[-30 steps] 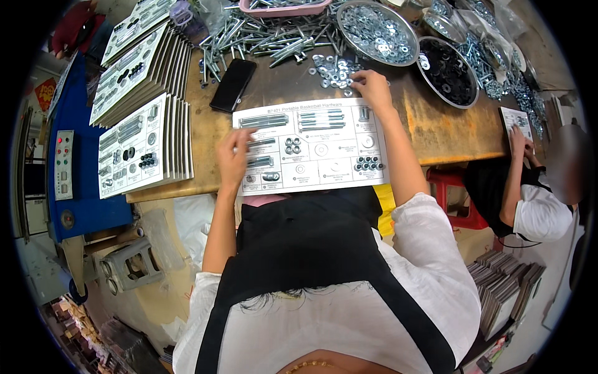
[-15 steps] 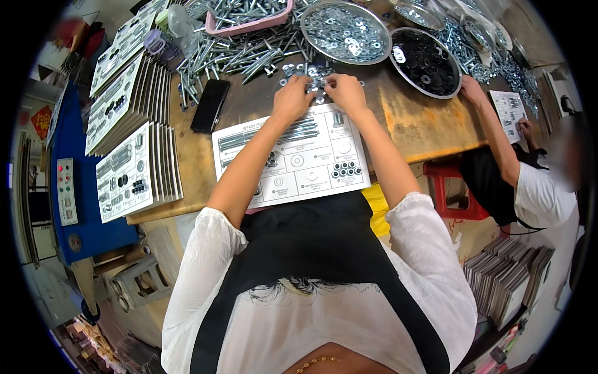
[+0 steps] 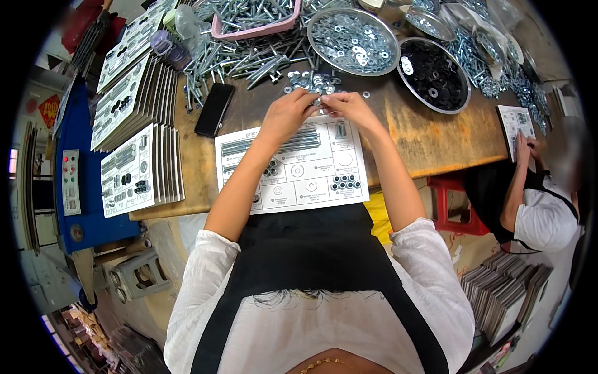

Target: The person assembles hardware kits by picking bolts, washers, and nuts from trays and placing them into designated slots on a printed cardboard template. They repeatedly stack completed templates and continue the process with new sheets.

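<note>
My left hand (image 3: 285, 116) and my right hand (image 3: 352, 108) meet just beyond the far edge of a white printed board (image 3: 240, 198). Both have their fingers pinched, nearly touching each other; a small shiny bit shows between them, too small to name. Right behind the fingertips lies a small heap of silvery nuts or washers (image 3: 314, 81). Long bolts (image 3: 296, 143) rest in the board's upper section, partly behind my left forearm. Several black-and-silver nuts (image 3: 346, 182) sit in its lower right section, and a short bolt (image 3: 340, 129) at its upper right.
Loose bolts (image 3: 249, 60) surround a pink basket (image 3: 256, 31). Round metal trays hold silvery washers (image 3: 354, 40) and black washers (image 3: 434, 71). A phone (image 3: 215, 109) lies left of the board, beside stacked filled boards (image 3: 129, 168). At right, a co-worker (image 3: 542, 206) handles another board (image 3: 511, 121).
My hands have drawn slightly nearer to me and closer together, away from the small heap. The co-worker's hand has moved from the black-washer tray to their own board.
</note>
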The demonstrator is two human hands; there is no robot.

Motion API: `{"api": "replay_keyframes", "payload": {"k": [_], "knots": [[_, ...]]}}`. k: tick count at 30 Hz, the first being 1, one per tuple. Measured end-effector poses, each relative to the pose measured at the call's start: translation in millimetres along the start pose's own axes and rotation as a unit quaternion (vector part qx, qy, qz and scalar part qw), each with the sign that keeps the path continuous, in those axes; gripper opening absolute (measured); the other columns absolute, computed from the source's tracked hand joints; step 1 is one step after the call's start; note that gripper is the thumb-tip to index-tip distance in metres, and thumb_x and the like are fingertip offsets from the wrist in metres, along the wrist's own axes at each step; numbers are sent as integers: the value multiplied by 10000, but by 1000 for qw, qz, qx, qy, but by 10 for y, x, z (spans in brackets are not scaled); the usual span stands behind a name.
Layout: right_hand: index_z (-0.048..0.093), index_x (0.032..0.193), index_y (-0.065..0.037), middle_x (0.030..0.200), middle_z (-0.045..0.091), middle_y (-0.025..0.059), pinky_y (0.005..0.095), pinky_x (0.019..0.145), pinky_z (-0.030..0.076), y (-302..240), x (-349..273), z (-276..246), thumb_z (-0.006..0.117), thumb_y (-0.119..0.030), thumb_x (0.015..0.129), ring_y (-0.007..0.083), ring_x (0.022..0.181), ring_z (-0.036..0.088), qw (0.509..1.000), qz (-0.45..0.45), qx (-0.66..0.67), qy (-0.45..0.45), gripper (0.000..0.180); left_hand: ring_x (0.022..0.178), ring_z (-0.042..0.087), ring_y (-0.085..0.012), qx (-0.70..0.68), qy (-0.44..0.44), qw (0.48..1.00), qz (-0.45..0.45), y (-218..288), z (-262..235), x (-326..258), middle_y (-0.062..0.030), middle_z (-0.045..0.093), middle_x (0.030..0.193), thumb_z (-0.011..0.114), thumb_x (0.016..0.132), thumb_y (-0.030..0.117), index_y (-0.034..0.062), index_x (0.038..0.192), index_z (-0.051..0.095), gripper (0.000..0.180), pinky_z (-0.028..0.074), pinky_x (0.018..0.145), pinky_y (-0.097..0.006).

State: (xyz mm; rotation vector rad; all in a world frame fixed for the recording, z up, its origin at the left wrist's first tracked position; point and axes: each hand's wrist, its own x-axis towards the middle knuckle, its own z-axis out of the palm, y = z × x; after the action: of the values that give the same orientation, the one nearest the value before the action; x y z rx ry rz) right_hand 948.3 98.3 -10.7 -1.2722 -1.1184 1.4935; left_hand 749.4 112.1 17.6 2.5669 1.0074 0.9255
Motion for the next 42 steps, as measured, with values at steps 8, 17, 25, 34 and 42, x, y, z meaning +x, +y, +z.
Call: {"api": "replay_keyframes", "payload": {"k": [8,17,25,34,42], "knots": [[727,908,-78,933,698,103,397,727,528,214,229,138,722,-206,790,287,853,676,885,-172,-407,147,174,755,629,-119,-256,100,949,-151,113,-279,-205,-54,665,891,751,795,47,56,1074,727,280,513,690,-250],[725,925,-88,899,701,126,430,717,543,286,330,283,728,-187,779,331,814,681,828,-173,-494,199,176,754,633,-133,-200,163,963,-74,390,-843,-401,-71,665,904,772,763,33,57,1072,728,313,519,666,-254],[701,1013,-2,855,703,53,228,696,538,-270,-324,814,664,-102,903,108,762,669,995,-89,41,24,153,758,633,-131,-219,185,953,-99,345,-1022,-702,-73,663,900,764,773,31,54,1074,728,304,514,656,-255],[655,979,-28,822,641,13,202,653,508,-304,-735,1369,677,-151,912,85,712,611,942,-12,300,-153,142,824,580,-138,-275,161,943,-93,454,-1148,-972,-56,626,934,760,741,-26,20,1086,717,351,482,729,-256],[652,931,-28,781,619,4,203,630,477,-353,-802,1527,697,-189,902,82,678,581,960,3,219,-175,169,793,646,-145,-216,214,949,-78,445,-1181,-1154,-59,640,902,782,731,14,54,1078,728,353,522,674,-267]]}}
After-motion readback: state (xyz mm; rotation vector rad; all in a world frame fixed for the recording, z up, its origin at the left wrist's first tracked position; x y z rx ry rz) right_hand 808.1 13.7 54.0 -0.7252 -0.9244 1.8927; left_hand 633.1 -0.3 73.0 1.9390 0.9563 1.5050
